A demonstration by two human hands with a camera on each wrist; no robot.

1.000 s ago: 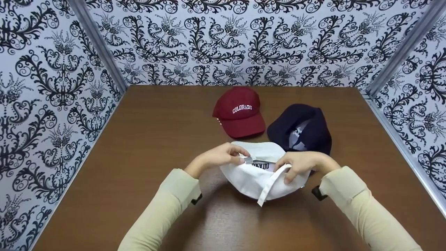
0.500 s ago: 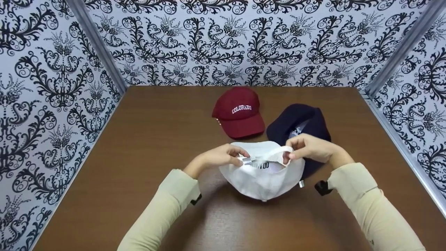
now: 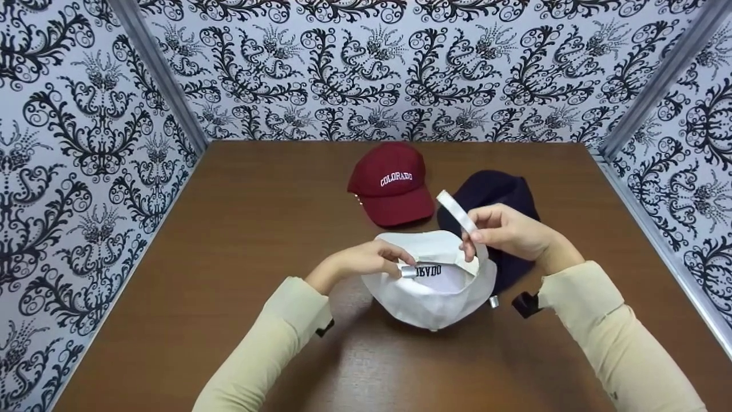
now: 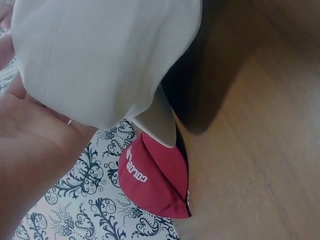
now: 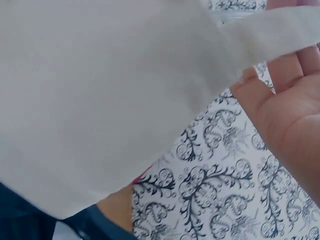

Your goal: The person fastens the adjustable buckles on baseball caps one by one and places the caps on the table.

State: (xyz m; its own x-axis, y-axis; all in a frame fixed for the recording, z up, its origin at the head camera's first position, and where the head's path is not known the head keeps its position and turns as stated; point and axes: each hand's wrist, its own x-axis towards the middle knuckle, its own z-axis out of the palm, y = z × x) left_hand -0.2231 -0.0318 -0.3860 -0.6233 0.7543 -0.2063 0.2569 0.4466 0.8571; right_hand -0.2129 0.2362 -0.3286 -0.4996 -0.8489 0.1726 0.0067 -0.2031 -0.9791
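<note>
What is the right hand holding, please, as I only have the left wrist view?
Observer: In the head view, the right hand holds the loose strap of the white cap.
Operator: Thank you; is anything near the red cap that I am missing?
Observer: Yes, a navy cap lies to its right in the head view, partly hidden by the right hand.
Operator: And where does the left hand grip?
Observer: At the silver clasp by the white cap's opening.

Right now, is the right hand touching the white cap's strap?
Touching. The head view shows the right hand pinching the white strap, whose free end sticks out past the fingers.
</note>
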